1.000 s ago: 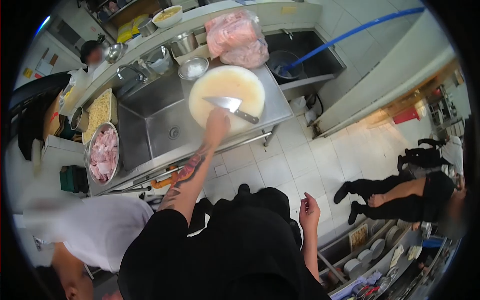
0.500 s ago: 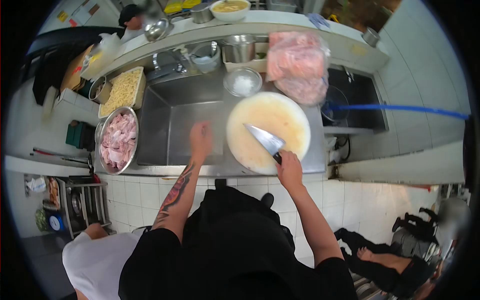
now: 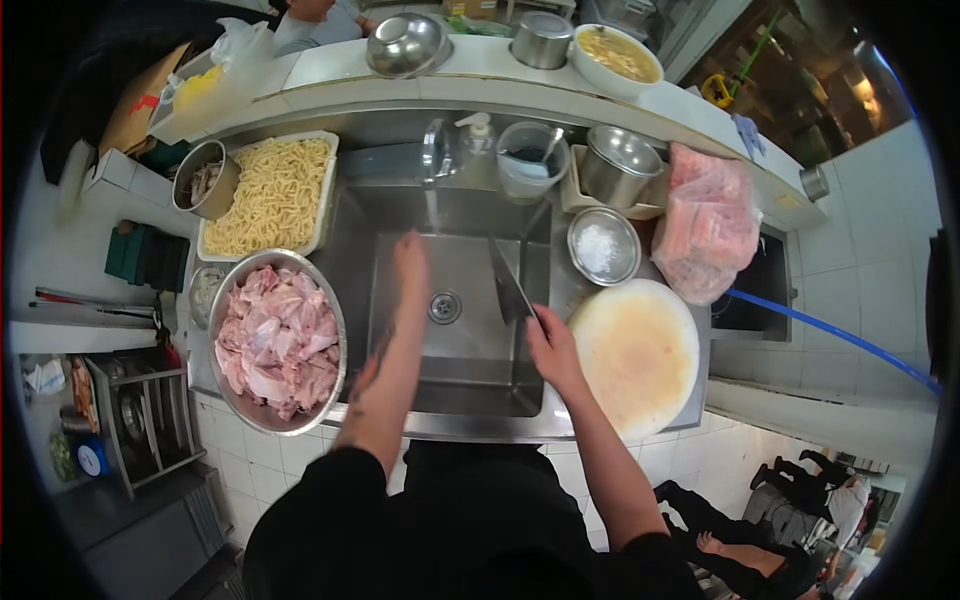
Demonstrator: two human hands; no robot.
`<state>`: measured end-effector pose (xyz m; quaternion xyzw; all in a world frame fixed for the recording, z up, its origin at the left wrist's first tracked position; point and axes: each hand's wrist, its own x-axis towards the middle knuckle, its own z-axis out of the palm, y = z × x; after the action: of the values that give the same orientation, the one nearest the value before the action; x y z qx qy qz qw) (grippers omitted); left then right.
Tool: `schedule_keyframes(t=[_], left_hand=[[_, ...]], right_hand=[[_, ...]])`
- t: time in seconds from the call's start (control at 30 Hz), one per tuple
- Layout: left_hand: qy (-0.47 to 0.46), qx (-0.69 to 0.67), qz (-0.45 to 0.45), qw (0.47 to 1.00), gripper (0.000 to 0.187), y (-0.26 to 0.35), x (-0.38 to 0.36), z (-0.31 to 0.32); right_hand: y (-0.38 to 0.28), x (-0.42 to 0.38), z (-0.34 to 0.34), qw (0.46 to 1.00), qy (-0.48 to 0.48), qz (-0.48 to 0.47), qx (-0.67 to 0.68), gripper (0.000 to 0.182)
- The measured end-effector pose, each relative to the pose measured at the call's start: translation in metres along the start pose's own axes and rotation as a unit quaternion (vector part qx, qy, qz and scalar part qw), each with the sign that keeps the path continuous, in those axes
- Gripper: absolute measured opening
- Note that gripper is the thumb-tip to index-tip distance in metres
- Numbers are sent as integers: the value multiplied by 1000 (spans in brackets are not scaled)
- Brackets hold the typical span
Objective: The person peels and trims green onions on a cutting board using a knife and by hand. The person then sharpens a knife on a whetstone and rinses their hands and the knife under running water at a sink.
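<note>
My right hand grips the dark handle of a wide kitchen knife, whose blade points up and left over the right part of the steel sink. My left hand is above the sink's middle, just below the faucet, from which water seems to run; its fingers are smeared. Right of the knife lies a round white cutting board with a yellowish stained middle. A steel bowl of raw meat pieces stands left of the sink.
A tray of noodles and a small pot stand at the back left. A bowl of white granules, a steel pot and bagged pink meat are at the back right. Co-workers are behind the ledge and at lower right.
The knife has moved left from over the cutting board to over the sink, in my right hand. My left hand is now by the faucet. The view has shifted left.
</note>
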<state>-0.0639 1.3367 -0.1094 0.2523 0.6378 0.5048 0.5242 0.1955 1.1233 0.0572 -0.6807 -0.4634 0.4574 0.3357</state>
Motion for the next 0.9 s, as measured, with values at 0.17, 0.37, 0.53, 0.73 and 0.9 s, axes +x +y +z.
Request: schedule_keyframes(t=[0.17, 0.37, 0.53, 0.73, 0.9], left_hand=[[-29, -141, -166, 976, 33, 47, -110, 2], [-81, -187, -130, 970, 18, 23, -41, 2], [-4, -184, -54, 981, 10, -5, -42, 17], [0, -274, -85, 958, 10, 26, -64, 10], [-44, -302, -92, 948, 21, 20, -56, 11]], right_hand=[[-45, 94, 89, 918, -7, -261, -299, 36], [-60, 146, 114, 850, 23, -450, -274, 32], [-84, 206, 184, 974, 29, -112, 195, 23], [-121, 195, 174, 999, 34, 2, 13, 42], [-58, 165, 143, 855, 55, -280, -432, 44]])
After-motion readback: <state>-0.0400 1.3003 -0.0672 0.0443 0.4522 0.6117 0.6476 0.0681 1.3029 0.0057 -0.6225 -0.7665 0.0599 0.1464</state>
